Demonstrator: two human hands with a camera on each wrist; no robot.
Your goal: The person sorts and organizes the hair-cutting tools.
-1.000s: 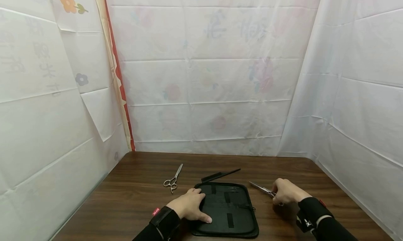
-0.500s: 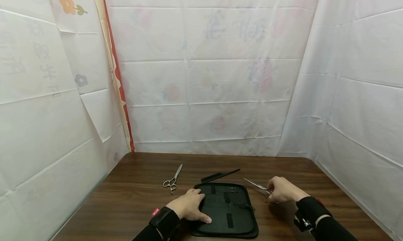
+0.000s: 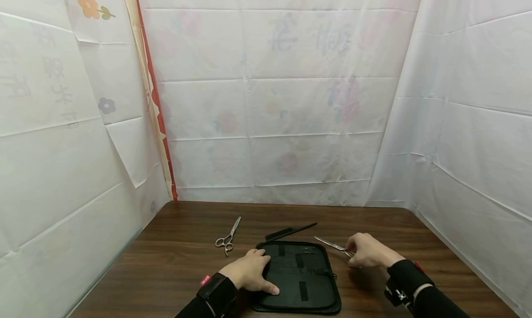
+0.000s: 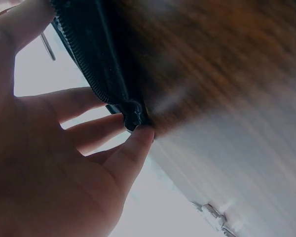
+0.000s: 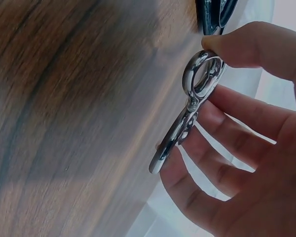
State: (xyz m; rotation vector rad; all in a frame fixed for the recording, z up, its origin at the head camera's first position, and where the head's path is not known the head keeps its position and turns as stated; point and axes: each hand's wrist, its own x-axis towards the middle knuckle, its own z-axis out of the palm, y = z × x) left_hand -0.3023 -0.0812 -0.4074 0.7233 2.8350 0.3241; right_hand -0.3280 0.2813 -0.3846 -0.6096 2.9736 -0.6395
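Note:
A black zip case [image 3: 309, 281] lies spread on the table, showing straps and slots inside. The left hand [image 3: 249, 273] rests on its left edge, thumb on the inner face; in the left wrist view its fingers [image 4: 96, 133] lie along the zipped rim. To the right of the case, the right hand [image 3: 371, 251] holds a pair of scissors [image 3: 330, 243] by the handles, blades pointing left toward the case's top right corner. The right wrist view shows the thumb and fingers [image 5: 227, 123] round the metal finger rings [image 5: 191, 101].
Another pair of scissors [image 3: 228, 238] lies on the wooden table [image 3: 166, 253] left of the case. A black comb [image 3: 288, 231] with a thin tail lies just behind the case. White sheeting [image 3: 270, 101] hangs behind and on both sides.
The right hand has moved left with its scissors, bringing the blade tips nearer the case. The left hand and the case have stayed in place.

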